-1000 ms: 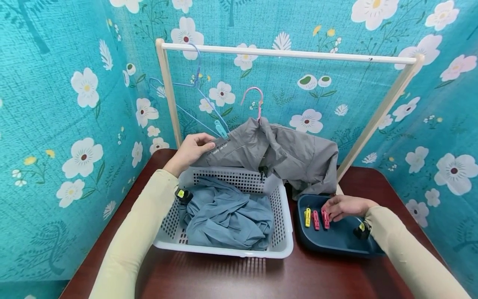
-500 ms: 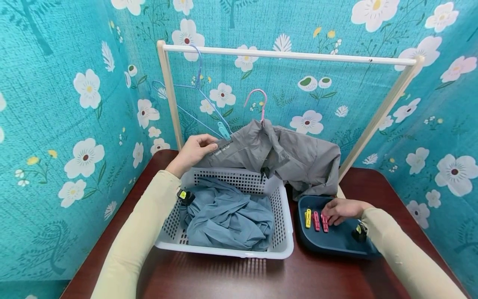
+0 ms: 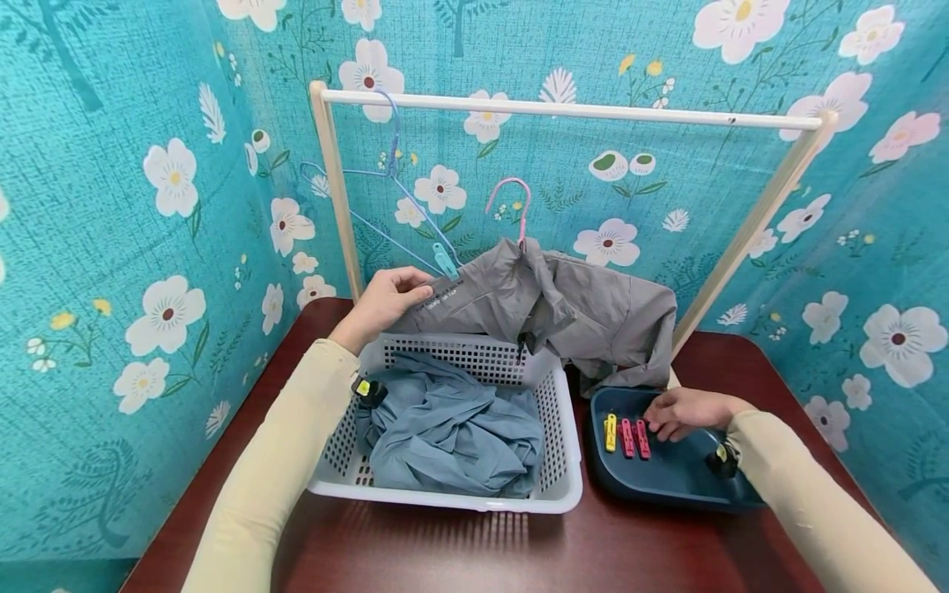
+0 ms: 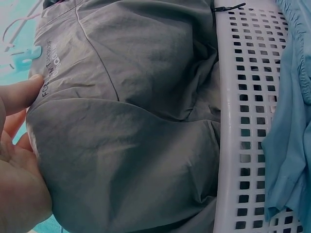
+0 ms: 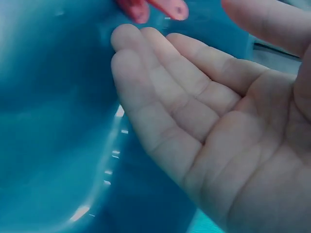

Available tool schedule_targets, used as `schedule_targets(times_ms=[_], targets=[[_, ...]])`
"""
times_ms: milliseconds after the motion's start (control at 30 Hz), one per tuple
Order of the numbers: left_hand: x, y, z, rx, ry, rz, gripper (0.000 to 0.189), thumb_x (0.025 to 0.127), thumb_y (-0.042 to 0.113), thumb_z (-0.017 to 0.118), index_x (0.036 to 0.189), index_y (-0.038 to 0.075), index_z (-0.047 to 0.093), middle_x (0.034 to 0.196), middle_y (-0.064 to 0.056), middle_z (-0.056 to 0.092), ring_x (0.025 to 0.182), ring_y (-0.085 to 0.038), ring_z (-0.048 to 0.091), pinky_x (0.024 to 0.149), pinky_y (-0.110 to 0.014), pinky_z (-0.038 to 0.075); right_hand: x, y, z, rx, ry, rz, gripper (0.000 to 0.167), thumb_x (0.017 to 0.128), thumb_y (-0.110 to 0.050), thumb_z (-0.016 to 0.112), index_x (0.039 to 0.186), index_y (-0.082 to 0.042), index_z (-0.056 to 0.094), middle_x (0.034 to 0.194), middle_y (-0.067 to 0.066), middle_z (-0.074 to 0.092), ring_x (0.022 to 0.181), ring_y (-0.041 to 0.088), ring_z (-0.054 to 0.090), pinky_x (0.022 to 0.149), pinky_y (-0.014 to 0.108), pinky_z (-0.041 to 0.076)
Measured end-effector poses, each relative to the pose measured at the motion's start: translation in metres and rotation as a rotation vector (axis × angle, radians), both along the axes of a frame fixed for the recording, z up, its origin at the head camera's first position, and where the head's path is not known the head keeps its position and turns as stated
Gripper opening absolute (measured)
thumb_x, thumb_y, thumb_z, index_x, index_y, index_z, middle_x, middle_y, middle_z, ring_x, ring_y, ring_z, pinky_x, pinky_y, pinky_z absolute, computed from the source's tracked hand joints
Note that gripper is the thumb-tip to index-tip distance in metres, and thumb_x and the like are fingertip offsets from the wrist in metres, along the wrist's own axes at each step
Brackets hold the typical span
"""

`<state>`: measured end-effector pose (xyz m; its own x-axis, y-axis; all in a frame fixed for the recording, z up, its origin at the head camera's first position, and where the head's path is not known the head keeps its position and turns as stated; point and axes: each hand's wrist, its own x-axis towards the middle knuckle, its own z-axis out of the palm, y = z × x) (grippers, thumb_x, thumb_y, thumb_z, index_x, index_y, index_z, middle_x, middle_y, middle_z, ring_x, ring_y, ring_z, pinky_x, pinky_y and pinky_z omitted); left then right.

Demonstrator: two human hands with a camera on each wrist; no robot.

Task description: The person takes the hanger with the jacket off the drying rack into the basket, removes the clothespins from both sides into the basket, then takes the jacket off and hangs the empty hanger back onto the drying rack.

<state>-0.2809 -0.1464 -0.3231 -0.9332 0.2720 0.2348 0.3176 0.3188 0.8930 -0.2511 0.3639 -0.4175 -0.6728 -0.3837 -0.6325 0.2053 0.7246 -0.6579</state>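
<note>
My left hand [image 3: 387, 301] pinches the edge of a grey garment [image 3: 615, 309], thumb in front, beside its white lettering. The garment hangs on a pink hanger [image 3: 523, 202], of which the hook and neck show. A light blue clothespin [image 3: 445, 260] is at the garment's upper edge, just beyond the fingertips. In the dark blue tray [image 3: 667, 486], a yellow clothespin [image 3: 611, 433] and two red clothespins [image 3: 642, 440] lie side by side. My right hand [image 3: 689, 413] hovers beside the nearer red one, its fingers [image 5: 165, 97] relaxed and the thumb apart, holding nothing.
A white perforated basket [image 3: 445, 497] with blue-grey cloth [image 3: 460, 428] stands in front of the garment. Behind rises a rack with a white bar [image 3: 578, 107] and wooden posts. A blue hanger [image 3: 393, 148] hangs from the bar's left end.
My right hand had its fingertips on the nearer red clothespin. That clothespin now lies a little closer to the other red one, and the hand has drawn slightly away. My left hand barely moved.
</note>
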Motion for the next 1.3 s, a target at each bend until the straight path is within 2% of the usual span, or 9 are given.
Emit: schedule_targets(times_ms=[133, 267, 533, 667, 800, 1000, 1067, 1233, 1300], targets=[[-0.001, 0.001, 0.000, 0.008, -0.005, -0.005, 0.021, 0.095, 0.013, 0.059, 0.111, 0.002, 0.066, 0.105, -0.012, 0.062, 0.089, -0.020, 0.056, 0.074, -0.032, 0.046, 0.001, -0.002, 0.019, -0.030, 0.051, 0.015, 0.045, 0.098, -0.019, 0.052, 0.126, 0.015, 0.045, 0.114, 0.020, 0.057, 0.101, 0.030, 0.059, 0.086, 0.044, 0.049], [0.001, 0.003, 0.001, 0.014, -0.002, -0.033, 0.022, 0.095, 0.013, 0.058, 0.112, 0.001, 0.065, 0.108, -0.013, 0.062, 0.091, -0.020, 0.056, 0.075, -0.031, 0.046, 0.003, -0.009, 0.038, -0.047, 0.108, 0.039, 0.047, 0.097, -0.020, 0.056, 0.127, 0.014, 0.046, 0.112, 0.018, 0.059, 0.099, 0.032, 0.060, 0.084, 0.042, 0.050], [0.007, 0.008, 0.001, 0.002, 0.016, -0.082, 0.022, 0.096, 0.013, 0.058, 0.113, 0.001, 0.066, 0.109, -0.013, 0.062, 0.090, -0.022, 0.056, 0.074, -0.031, 0.047, 0.014, -0.038, 0.079, -0.065, 0.175, 0.244, 0.030, 0.096, -0.020, 0.056, 0.115, 0.003, 0.060, 0.097, 0.013, 0.063, 0.095, 0.030, 0.059, 0.086, 0.042, 0.049], [0.009, 0.010, 0.001, -0.016, 0.022, -0.099, 0.021, 0.095, 0.013, 0.058, 0.112, 0.003, 0.066, 0.105, -0.010, 0.063, 0.088, -0.022, 0.056, 0.073, -0.032, 0.047, 0.017, -0.053, 0.096, -0.123, 0.207, 0.311, 0.028, 0.096, -0.018, 0.056, 0.118, 0.000, 0.061, 0.102, 0.012, 0.063, 0.098, 0.034, 0.058, 0.086, 0.039, 0.048], [0.009, 0.011, 0.002, -0.019, 0.025, -0.106, 0.020, 0.095, 0.013, 0.059, 0.112, 0.004, 0.066, 0.104, -0.009, 0.063, 0.089, -0.022, 0.057, 0.073, -0.034, 0.047, 0.018, -0.068, 0.110, -0.201, 0.233, 0.331, 0.029, 0.095, -0.014, 0.059, 0.120, 0.000, 0.059, 0.108, 0.014, 0.063, 0.101, 0.033, 0.059, 0.085, 0.035, 0.049], [0.011, 0.013, 0.004, -0.025, 0.017, -0.099, 0.021, 0.095, 0.013, 0.059, 0.111, 0.003, 0.066, 0.102, -0.010, 0.063, 0.087, -0.022, 0.056, 0.073, -0.032, 0.046, 0.018, -0.094, 0.126, -0.282, 0.323, 0.389, 0.030, 0.092, -0.010, 0.063, 0.119, 0.002, 0.058, 0.106, 0.017, 0.063, 0.098, 0.030, 0.062, 0.083, 0.037, 0.050], [0.019, 0.015, 0.011, -0.029, 0.009, -0.092, 0.021, 0.095, 0.011, 0.058, 0.112, 0.001, 0.066, 0.102, -0.013, 0.063, 0.087, -0.022, 0.056, 0.073, -0.032, 0.046, 0.018, -0.105, 0.130, -0.321, 0.347, 0.401, 0.029, 0.093, -0.010, 0.062, 0.119, 0.003, 0.057, 0.107, 0.019, 0.063, 0.098, 0.030, 0.062, 0.083, 0.037, 0.051], [0.019, 0.015, 0.010, -0.029, 0.008, -0.079, 0.021, 0.095, 0.011, 0.058, 0.112, 0.001, 0.066, 0.103, -0.013, 0.062, 0.088, -0.023, 0.056, 0.074, -0.033, 0.046, 0.020, -0.130, 0.141, -0.439, 0.378, 0.377, 0.027, 0.095, -0.009, 0.057, 0.118, 0.006, 0.056, 0.108, 0.022, 0.062, 0.098, 0.031, 0.062, 0.082, 0.038, 0.051], [0.013, 0.015, 0.002, -0.022, 0.008, -0.081, 0.021, 0.095, 0.013, 0.059, 0.112, 0.003, 0.066, 0.102, -0.011, 0.063, 0.088, -0.022, 0.056, 0.073, -0.032, 0.046, 0.022, -0.139, 0.144, -0.465, 0.399, 0.372, 0.027, 0.097, -0.009, 0.055, 0.119, 0.007, 0.056, 0.108, 0.024, 0.061, 0.097, 0.031, 0.062, 0.082, 0.038, 0.051]])
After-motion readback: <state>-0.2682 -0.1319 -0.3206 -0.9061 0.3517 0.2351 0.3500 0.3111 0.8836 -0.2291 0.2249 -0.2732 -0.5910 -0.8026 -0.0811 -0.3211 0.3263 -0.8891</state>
